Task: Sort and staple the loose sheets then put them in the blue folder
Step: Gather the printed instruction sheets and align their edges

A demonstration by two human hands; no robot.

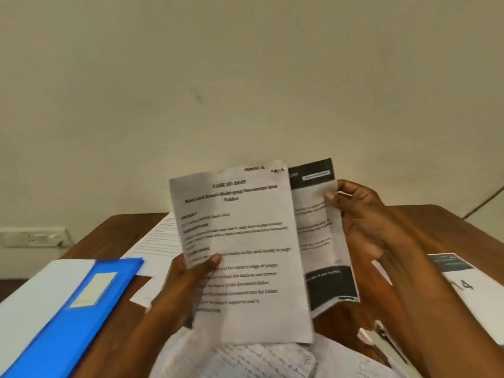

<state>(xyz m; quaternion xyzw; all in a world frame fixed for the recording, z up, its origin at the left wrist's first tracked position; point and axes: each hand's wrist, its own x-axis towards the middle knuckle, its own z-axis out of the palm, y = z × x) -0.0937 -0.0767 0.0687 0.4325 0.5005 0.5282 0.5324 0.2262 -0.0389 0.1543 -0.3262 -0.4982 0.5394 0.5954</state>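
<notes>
Blue, with a pale label on its cover, the folder (81, 304) lies at the near left of the wooden table (425, 216) on top of a white sheet (30, 301). The left hand (188, 279) pinches a printed page (242, 252) with its thumb on the front, holding it upright above the table. Just behind it, the right hand (362, 222) grips a sheet with dark bands (324, 241) by its right edge. More loose sheets (259, 361) lie on the table below the hands, some handwritten.
</notes>
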